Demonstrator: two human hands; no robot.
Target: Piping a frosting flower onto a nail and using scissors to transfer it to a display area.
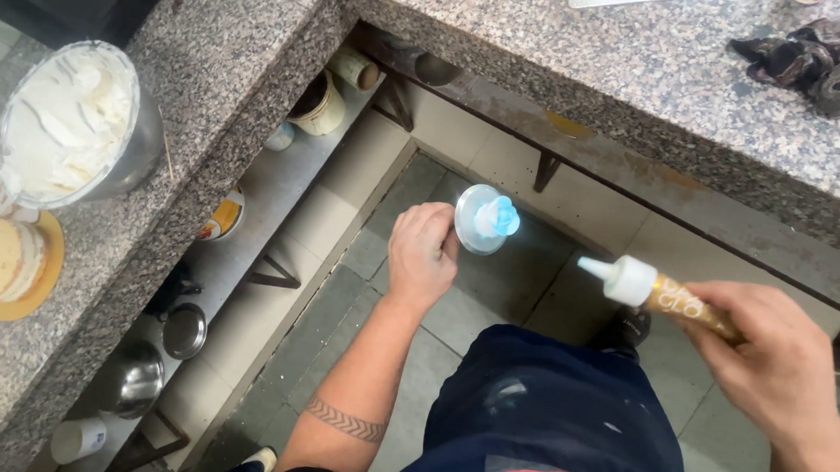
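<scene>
On the far left, the granite tabletop [206, 87] carries a steel bowl of white cream [72, 122] and several small round cakes on gold boards [5, 264], set close together within easy reach of the cream. Below the tabletop's edge a low shelf [278, 179] holds tubs, cups and steel bowls, stowed out of the way of the work surface.

Over the tiled floor [364, 203], the left hand [422, 256] is closed in a loose fist, its fingers pinching the stem of a small round flower nail [479, 220]; the disc is held roughly level and carries 1 pale blue icing flower [496, 216], likely so the flower stays put and can be turned.

To the right, the right hand [771, 369] wraps its fingers around a gold-patterned piping bag [688, 306], whose white nozzle [612, 275] points toward the disc but sits apart from it. A crumpled dark cloth [824, 59] lies on the far tabletop.
</scene>
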